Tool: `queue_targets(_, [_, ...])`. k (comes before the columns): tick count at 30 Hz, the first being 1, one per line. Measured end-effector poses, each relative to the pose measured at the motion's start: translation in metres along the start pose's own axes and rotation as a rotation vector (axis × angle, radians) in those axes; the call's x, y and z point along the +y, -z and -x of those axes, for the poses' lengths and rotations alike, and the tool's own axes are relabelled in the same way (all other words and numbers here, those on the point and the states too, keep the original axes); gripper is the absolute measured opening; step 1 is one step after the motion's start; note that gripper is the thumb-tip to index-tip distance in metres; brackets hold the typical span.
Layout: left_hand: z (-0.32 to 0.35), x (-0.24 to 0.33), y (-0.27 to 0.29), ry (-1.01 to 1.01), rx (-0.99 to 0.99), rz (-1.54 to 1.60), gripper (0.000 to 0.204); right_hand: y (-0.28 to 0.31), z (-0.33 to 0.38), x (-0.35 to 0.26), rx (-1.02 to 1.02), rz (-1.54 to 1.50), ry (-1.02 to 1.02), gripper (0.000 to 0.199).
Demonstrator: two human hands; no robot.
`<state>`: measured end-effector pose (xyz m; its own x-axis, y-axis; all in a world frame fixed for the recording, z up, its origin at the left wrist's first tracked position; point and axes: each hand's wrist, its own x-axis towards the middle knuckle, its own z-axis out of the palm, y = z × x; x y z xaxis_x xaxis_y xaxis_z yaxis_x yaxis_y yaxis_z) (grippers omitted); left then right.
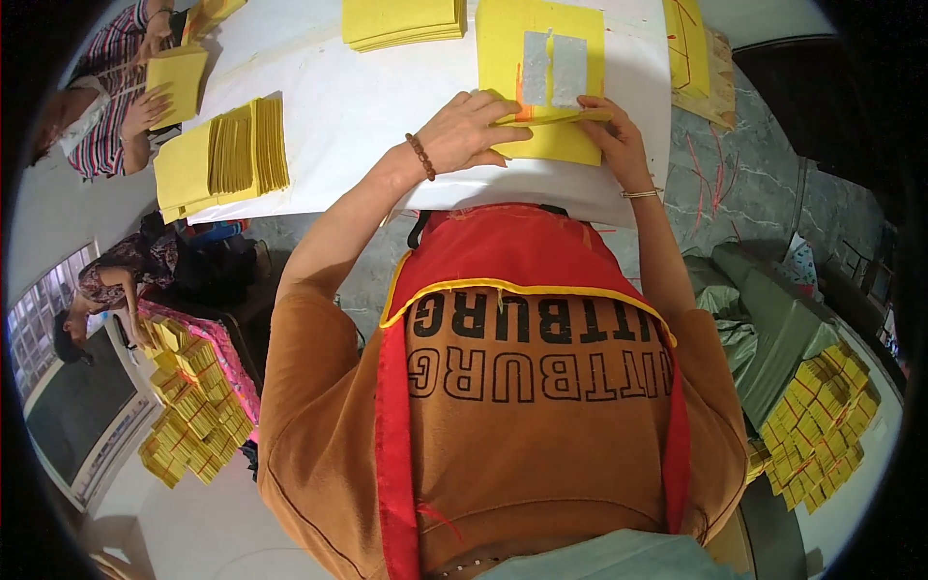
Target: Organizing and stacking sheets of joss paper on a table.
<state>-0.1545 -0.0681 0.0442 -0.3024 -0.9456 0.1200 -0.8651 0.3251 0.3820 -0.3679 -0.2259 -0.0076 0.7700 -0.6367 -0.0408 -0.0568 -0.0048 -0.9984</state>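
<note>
A yellow paper sheet (493, 48) with two silver rectangular patches and some orange marks lies in front of me on the white table. Its near edge is raised into a narrow fold, with more yellow paper showing below it. My left hand (466, 133), wearing a brown bead bracelet, grips the fold's left end between its fingers. At the right end, my right hand (616, 140) pinches the same fold, its fingertips close to the right silver patch. The undersides of my fingers are partly hidden.
The white table (329, 116) carries a yellow paper stack (404, 21) at the back and a fanned stack (227, 159) at the left. A tied yellow bundle (686, 43) stands off the right edge. Two other people work at the left. Bundle piles (822, 425) lie behind, both sides.
</note>
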Motion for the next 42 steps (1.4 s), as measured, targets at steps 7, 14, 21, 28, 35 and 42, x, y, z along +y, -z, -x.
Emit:
queue_targets(7, [-0.003, -0.005, 0.003, -0.038, -0.003, 0.068, 0.046, 0.004, 0.0, 0.004, -0.022, -0.003, 0.04, 0.026])
queue_targets(14, [-0.005, -0.008, 0.008, -0.108, 0.118, 0.114, 0.021, 0.012, -0.001, 0.008, -0.086, 0.023, 0.114, 0.027])
queue_targets(21, [-0.01, -0.004, 0.005, 0.225, 0.175, 0.259, 0.009, 0.005, 0.002, -0.01, -0.137, 0.243, 0.148, 0.032])
queue_targets(28, [-0.009, -0.001, -0.003, 0.332, 0.526, 0.45, 0.045, 0.004, -0.002, 0.015, 0.015, -0.015, 0.104, 0.021])
queue_targets(35, [-0.002, -0.022, -0.016, 0.195, 0.325, -0.16, 0.039, 0.006, 0.004, 0.001, 0.124, 0.343, 0.354, 0.023])
queue_targets(42, [0.026, 0.016, -0.007, 0.095, 0.221, -0.021, 0.031, 0.007, 0.032, -0.037, -0.153, 0.791, 0.495, 0.024])
